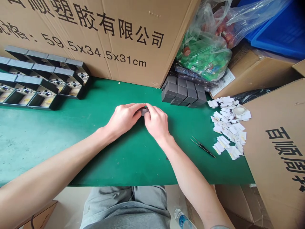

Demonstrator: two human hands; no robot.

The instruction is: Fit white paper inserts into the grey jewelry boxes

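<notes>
The left hand (124,119) and the right hand (156,122) are both closed, their fingertips gripping a small dark grey block (144,111) together just above a flat green rubber bench mat (133,162), near a stack of dark grey square boxes (183,90).

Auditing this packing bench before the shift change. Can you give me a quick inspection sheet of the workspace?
surface: green mat on the bench
job's things: dark block between the hands; stacked dark boxes ahead; labelled black trays at left
clutter: paper scraps and tweezers on the mat
grippers: left hand and right hand both on the block
cables: nothing seen
surroundings: cartons, plastic bags, blue crate, water bottle
</notes>
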